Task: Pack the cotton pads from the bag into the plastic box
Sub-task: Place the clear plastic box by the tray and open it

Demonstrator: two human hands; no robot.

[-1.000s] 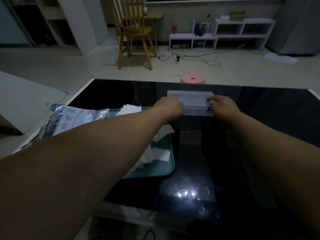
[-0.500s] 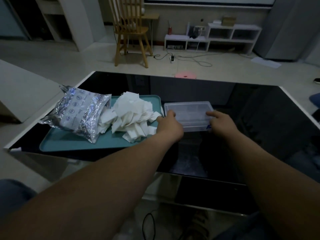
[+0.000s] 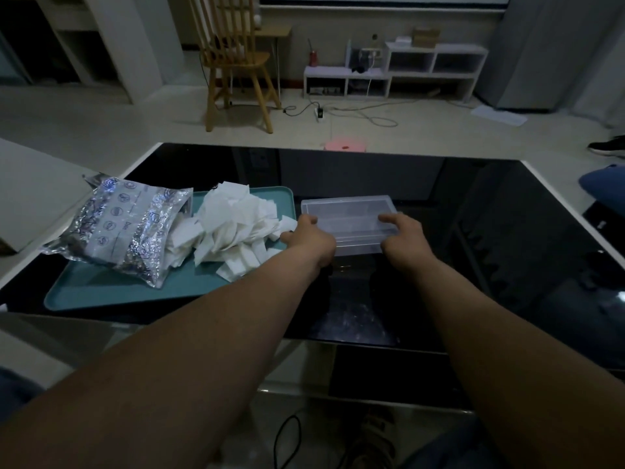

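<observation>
Status: both hands on the clear rectangular plastic box (image 3: 348, 221), dead ahead at 12 o'clock on the glossy black table (image 3: 507, 248).

Left hand (image 3: 309, 240): fingers curled round the box's 9 o'clock short end, thumb sticking out toward the tray. It grips the box and nothing else.

Right hand (image 3: 404, 236): fingers bent over the near corner at the 3 o'clock end and resting on top. It holds the box too. Thumb hidden, so I can't tell how firm that grip is.

Box: flat on the table, just beside the 3 o'clock edge of the teal plastic tray (image 3: 135, 289). Lid looks to be on. No pads visible through the walls, so I read it as empty.

White square cotton pads (image 3: 236, 225): loose heap on the tray at 10 o'clock from the box. Some spill out of the mouth of the crinkled silver foil bag (image 3: 125, 225), which lies on its side at the tray's 9 o'clock end. Can't tell how many are inside the bag.

Progress: near zero. Pads are partly out of the bag, none packed. Left to do: open the lid, empty the rest of the bag, then stack the pads in the box.
</observation>
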